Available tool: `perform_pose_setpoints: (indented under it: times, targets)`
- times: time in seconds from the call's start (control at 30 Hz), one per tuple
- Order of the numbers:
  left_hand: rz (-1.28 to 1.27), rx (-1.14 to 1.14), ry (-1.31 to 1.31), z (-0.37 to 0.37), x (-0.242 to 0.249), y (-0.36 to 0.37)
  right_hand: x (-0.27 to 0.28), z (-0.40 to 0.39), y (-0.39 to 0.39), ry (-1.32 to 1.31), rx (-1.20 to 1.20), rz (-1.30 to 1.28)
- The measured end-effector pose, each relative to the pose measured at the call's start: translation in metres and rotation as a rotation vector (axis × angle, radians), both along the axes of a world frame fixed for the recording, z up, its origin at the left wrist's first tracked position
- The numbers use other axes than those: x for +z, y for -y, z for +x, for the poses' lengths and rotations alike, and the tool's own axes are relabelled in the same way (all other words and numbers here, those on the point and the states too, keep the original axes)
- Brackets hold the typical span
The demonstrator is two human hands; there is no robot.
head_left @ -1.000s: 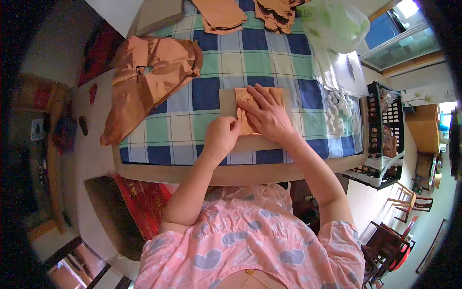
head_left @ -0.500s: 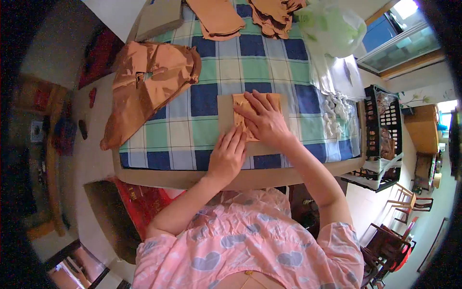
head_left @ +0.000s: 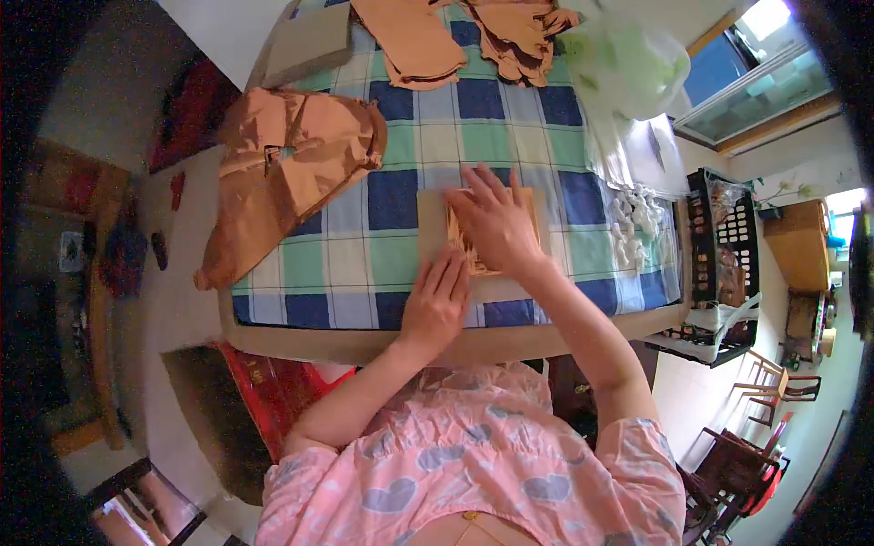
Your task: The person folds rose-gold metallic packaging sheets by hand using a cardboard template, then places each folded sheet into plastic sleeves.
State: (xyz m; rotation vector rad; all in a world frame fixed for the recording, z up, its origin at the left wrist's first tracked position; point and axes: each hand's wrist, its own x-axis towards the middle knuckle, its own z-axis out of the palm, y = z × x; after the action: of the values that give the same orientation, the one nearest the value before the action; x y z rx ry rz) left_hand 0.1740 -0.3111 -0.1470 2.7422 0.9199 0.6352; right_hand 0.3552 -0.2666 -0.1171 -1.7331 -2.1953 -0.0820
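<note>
1. Board lies flat on the checked cloth in front of the person, likely as a firm, level backing.
2. Golden sheet rests on top of the board, set in from the board's left edge, so a plain strip of it shows there.
3. The right hand is spread over the sheet above the board's middle, fingers apart and closed around nothing, probably to keep the sheet flat and steady.
4. The left hand reaches over the board's near-left corner, fingertips at the sheet's lower left part, perhaps to smooth it; whether they pinch it, I cannot tell.
5. A large coppery pile lies left of the board, with a long stack and a ragged stack beyond it, apparently kept aside to leave elbow room.
</note>
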Motion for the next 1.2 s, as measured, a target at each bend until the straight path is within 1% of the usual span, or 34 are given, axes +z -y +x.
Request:
perform_pose_setpoints:
  times: [0.07,0.13,0.23,0.27,0.37,0.47,0.57,0.67,0.73,0.77,0.8,0.9,1.0,1.1,1.2]
  targets:
    - [-0.040,0.009,-0.013,-0.001,-0.001,0.002,0.006,-0.001,0.038,-0.086,0.142,-0.076]
    - [-0.067,0.016,-0.009,-0.001,0.000,0.004,0.016,-0.010,0.078,-0.159,0.172,-0.175]
    - [-0.053,0.022,0.000,-0.001,0.002,0.002,0.005,-0.018,0.107,-0.182,0.105,-0.180]
    - [-0.034,0.023,-0.012,0.000,0.002,0.001,0.005,-0.016,0.111,-0.121,0.082,-0.193]
    - [-0.016,0.030,-0.032,0.001,0.005,0.003,0.007,-0.012,0.121,-0.049,0.041,-0.217]
    - [-0.018,0.033,-0.053,0.002,0.007,0.003,0.015,0.001,0.130,0.028,0.006,-0.251]
    - [-0.020,0.036,-0.060,0.002,0.005,0.003,0.010,0.018,0.144,0.009,-0.078,-0.239]
    - [-0.026,0.035,-0.053,0.002,0.006,0.004,0.016,0.030,0.154,0.052,-0.131,-0.244]
    - [-0.014,0.031,-0.057,0.002,0.007,0.003,0.019,0.040,0.159,0.064,-0.173,-0.287]
    - [0.000,0.030,-0.064,0.002,0.006,0.003,0.021,0.043,0.159,0.071,-0.193,-0.304]
    - [0.013,0.030,-0.072,0.002,0.006,0.002,0.030,0.045,0.151,0.012,-0.228,-0.374]
    - [0.012,0.030,-0.066,0.002,0.009,0.002,0.027,0.042,0.116,-0.152,-0.139,-0.138]
    - [0.048,0.042,-0.065,0.002,0.002,0.003,0.004,0.031,0.072,-0.147,-0.152,0.012]
    - [0.031,0.021,-0.050,0.001,0.003,0.001,-0.017,0.024,0.054,-0.122,-0.231,-0.037]
    - [-0.016,0.021,-0.008,0.004,0.014,-0.004,-0.019,0.023,0.053,-0.050,-0.243,0.007]
